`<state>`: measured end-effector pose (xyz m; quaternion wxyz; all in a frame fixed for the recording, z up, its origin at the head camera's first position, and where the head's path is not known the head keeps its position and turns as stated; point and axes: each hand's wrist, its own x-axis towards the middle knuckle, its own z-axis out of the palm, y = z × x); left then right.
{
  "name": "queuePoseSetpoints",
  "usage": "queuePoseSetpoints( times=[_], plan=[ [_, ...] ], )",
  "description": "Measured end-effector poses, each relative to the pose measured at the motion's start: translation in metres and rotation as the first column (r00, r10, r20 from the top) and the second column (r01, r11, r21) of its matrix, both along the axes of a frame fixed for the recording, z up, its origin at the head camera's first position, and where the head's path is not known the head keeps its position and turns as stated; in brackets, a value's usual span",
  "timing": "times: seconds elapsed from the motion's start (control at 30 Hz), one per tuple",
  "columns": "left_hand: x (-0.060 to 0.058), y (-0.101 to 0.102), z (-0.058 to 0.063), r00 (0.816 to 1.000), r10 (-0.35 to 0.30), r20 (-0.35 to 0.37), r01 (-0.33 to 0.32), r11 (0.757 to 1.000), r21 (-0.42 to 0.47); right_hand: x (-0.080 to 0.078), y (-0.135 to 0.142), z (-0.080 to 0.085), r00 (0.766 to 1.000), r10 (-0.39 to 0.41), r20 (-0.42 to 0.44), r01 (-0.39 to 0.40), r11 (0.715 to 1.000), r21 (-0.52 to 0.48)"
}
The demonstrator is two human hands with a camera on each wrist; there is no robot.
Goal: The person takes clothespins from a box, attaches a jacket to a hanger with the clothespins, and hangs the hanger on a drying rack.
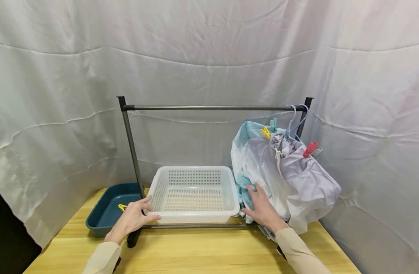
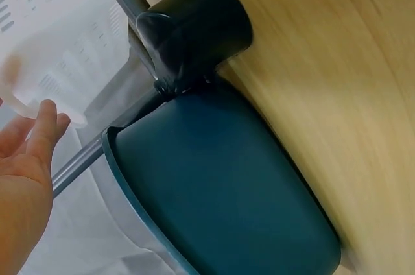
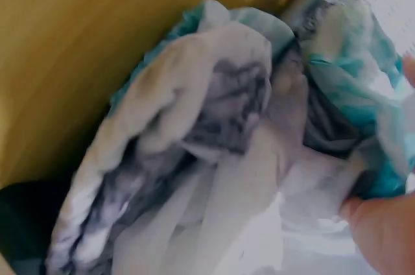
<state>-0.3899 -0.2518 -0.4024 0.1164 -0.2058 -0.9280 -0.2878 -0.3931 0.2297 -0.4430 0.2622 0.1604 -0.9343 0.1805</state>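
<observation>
A white slotted plastic basket (image 1: 193,219) sits under the rack's top bar, with nothing inside it. My left hand (image 1: 132,219) holds its front left corner, the thumb along the front and the fingers at the left rim. In the left wrist view, fingertips (image 2: 47,116) show at the translucent rim. To the basket's right, my right hand (image 1: 263,209) touches the teal part of a hanging garment (image 1: 261,163) with its fingers spread. A pale lilac drawstring garment (image 1: 308,171) hangs just beside it. Folds of bunched cloth (image 3: 227,100) fill the right wrist view.
A black-and-grey rack (image 1: 209,108) stands on the wooden table (image 1: 196,251). Its right end carries a blue hanger (image 1: 291,121) with yellow, teal and red clips (image 1: 310,149). At the left is a dark teal basin (image 1: 105,209) containing a yellow clip (image 1: 122,207). Grey curtains surround the table.
</observation>
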Motion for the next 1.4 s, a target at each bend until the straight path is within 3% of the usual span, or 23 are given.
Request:
queuePoseSetpoints(
  times=[0.1,0.17,0.37,0.53,0.7,0.83,0.93,1.0,1.23,1.4],
  plan=[
    [0.0,0.001,0.0,1.0,-0.006,-0.006,0.006,1.0,0.013,-0.007,-0.006,-0.006,0.998,0.058,-0.013,-0.057,0.992,0.117],
    [-0.001,0.002,-0.001,1.0,-0.012,-0.014,0.012,1.0,0.02,-0.013,-0.009,-0.009,0.999,0.039,-0.029,-0.033,0.979,0.2],
    [-0.002,0.006,-0.002,1.0,-0.004,-0.016,0.004,1.0,0.025,-0.034,-0.01,-0.013,0.988,-0.151,-0.037,0.154,0.927,0.341],
    [-0.001,0.011,-0.003,1.0,-0.001,-0.017,0.002,1.0,0.03,-0.045,-0.009,-0.012,0.963,-0.252,0.097,0.202,0.91,0.363],
    [0.0,0.014,-0.005,1.0,-0.005,-0.013,0.006,0.999,0.047,-0.047,-0.007,-0.007,0.959,-0.199,0.204,0.138,0.951,0.277],
    [-0.001,0.016,-0.006,1.0,-0.022,-0.011,0.023,0.998,0.064,-0.044,-0.004,0.001,0.966,-0.09,0.242,0.075,0.995,0.072],
    [-0.001,0.018,-0.006,0.999,-0.023,-0.024,0.025,0.997,0.076,-0.038,-0.003,0.007,0.97,-0.021,0.242,0.05,0.992,-0.117],
    [-0.001,0.02,-0.006,0.999,-0.021,-0.043,0.024,0.997,0.071,-0.034,-0.005,0.01,0.973,-0.004,0.233,0.049,0.981,-0.189],
    [0.001,0.024,-0.007,0.995,-0.047,-0.083,0.05,0.998,0.039,-0.015,-0.017,0.013,0.982,-0.059,0.177,0.093,0.977,-0.191],
    [0.003,0.023,-0.006,0.996,-0.025,-0.084,0.028,0.999,0.032,-0.007,-0.026,0.01,0.985,-0.081,0.15,0.103,0.983,-0.149]
  ],
)
